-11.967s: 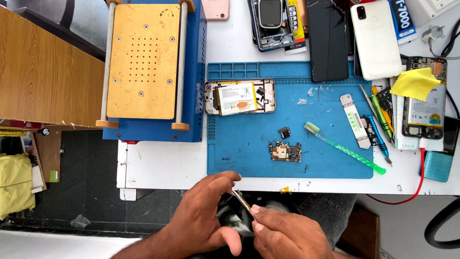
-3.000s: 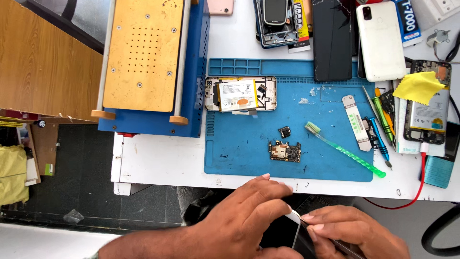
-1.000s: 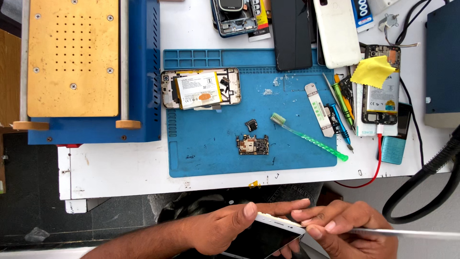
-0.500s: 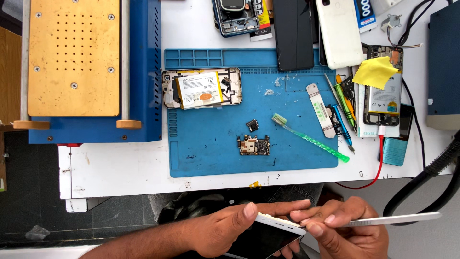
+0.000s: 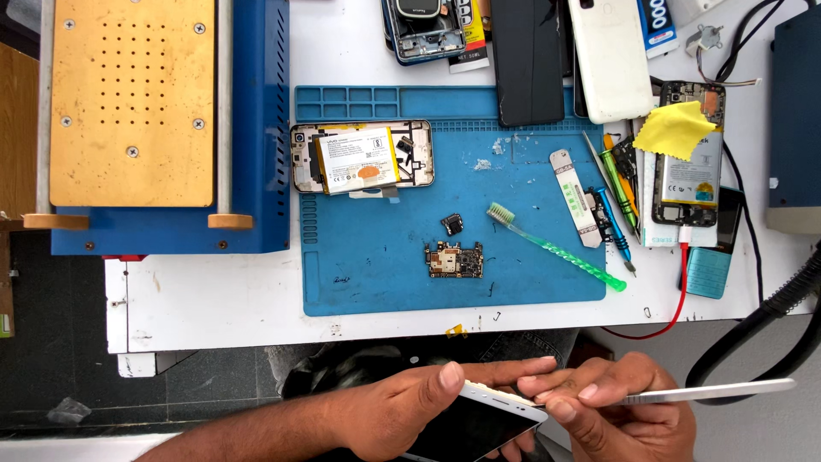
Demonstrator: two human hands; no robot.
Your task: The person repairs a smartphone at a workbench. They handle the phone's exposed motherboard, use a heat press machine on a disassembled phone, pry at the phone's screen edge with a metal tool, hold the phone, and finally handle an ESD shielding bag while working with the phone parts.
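Observation:
My left hand (image 5: 402, 411) grips a phone screen assembly (image 5: 479, 419) with a white frame and dark glass, held below the table's front edge. My right hand (image 5: 616, 411) pinches metal tweezers (image 5: 710, 392) that stick out to the right, and its fingertips touch the phone's top edge. On the blue work mat (image 5: 385, 274) lie an opened phone chassis with its battery (image 5: 359, 158), a small circuit board (image 5: 456, 259), a tiny black part (image 5: 451, 224) and a green toothbrush (image 5: 556, 250).
A blue machine with a brass-coloured plate (image 5: 128, 103) fills the left of the white table (image 5: 214, 299). Several phones, screwdrivers (image 5: 616, 205), a yellow cloth (image 5: 676, 128) and a red cable (image 5: 667, 316) crowd the right. A black hose (image 5: 770, 325) curves at the right edge.
Over the last second my right hand has drawn the tweezers in and tilted them slightly upward. The left hand and the phone screen have stayed where they were.

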